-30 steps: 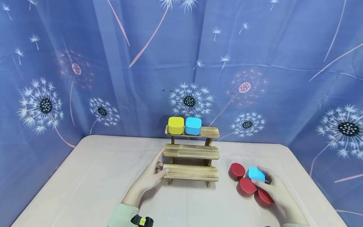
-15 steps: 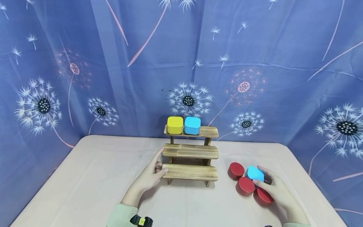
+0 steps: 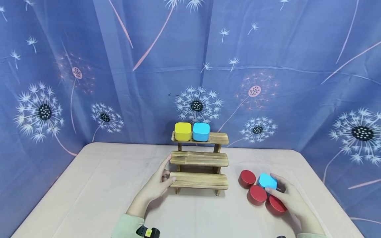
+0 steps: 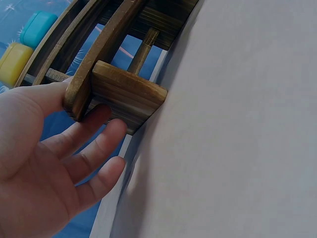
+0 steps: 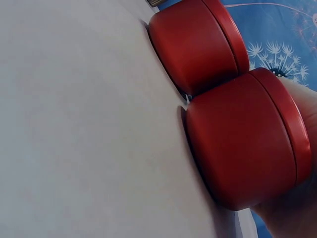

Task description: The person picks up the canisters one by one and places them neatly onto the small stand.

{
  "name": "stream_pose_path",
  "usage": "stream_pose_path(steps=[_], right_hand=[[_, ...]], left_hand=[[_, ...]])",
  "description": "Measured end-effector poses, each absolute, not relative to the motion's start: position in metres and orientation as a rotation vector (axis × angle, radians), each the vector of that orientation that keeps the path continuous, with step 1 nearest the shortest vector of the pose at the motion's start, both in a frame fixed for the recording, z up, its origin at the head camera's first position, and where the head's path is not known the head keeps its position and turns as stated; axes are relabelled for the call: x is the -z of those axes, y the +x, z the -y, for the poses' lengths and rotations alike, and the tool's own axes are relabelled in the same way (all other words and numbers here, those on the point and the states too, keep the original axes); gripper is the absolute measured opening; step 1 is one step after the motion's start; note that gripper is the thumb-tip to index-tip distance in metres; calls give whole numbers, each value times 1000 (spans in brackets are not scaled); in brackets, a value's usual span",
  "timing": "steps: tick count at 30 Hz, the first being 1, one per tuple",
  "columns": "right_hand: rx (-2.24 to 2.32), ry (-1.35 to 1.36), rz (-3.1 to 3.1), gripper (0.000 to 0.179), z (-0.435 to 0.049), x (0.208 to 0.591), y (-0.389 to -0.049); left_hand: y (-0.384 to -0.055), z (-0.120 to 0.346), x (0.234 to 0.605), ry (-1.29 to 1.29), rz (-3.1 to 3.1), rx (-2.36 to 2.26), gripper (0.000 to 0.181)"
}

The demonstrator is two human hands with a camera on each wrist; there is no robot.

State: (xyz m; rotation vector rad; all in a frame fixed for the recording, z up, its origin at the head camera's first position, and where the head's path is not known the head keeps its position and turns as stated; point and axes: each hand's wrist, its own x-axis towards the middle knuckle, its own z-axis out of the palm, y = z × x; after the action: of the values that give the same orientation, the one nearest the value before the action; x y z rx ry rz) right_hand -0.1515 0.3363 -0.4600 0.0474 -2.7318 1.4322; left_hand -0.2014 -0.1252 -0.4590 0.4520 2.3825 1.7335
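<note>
Little change since one second ago, apart from a slight drift of the whole head view. With the left hand [image 3: 157,185], still holding the left end of the wooden stand [image 3: 199,159], thumb at the lowest shelf [image 3: 199,180] and index finger reaching to the middle one. With the right hand [image 3: 292,197], still gripping the blue box [image 3: 267,181] between thumb and fingers, at the right part of the table [image 3: 232,218]. Close beside this box, three red tins [image 3: 247,178] [image 3: 257,195] [image 3: 275,205], one to the left and two toward the person. Not possible to tell from here if resting on the table or a little raised; in the right wrist view, only two tins visible and no blue box. On the top shelf [image 3: 219,138], side by side, a yellow box [image 3: 183,131] and a second blue box [image 3: 201,132]. In judgement, a pause rather than progress: stand seemingly steadied, box secured but not yet taken away from the tins.
</note>
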Motion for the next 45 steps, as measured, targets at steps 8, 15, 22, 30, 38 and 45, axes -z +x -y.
stream_pose_path(steps=[8,15,22,30,38,45], right_hand=[[-1449,54,2737,70,-339,460,-152],[-1451,26,2732,70,-338,459,-151],[-1431,13,2723,69,-336,457,-150],[-1438,28,2696,67,-337,457,-150],[-1422,33,2656,66,-338,456,-150],[-1388,23,2680,67,-338,452,-150]], left_hand=[[-202,124,458,426,-2418,-1708,81],[-201,124,459,429,-2389,-1740,81],[-202,125,460,428,-2372,-1753,81],[-200,125,459,428,-2348,-1760,81],[-200,125,458,445,-2342,-1762,81],[-200,124,459,439,-2301,-1804,82]])
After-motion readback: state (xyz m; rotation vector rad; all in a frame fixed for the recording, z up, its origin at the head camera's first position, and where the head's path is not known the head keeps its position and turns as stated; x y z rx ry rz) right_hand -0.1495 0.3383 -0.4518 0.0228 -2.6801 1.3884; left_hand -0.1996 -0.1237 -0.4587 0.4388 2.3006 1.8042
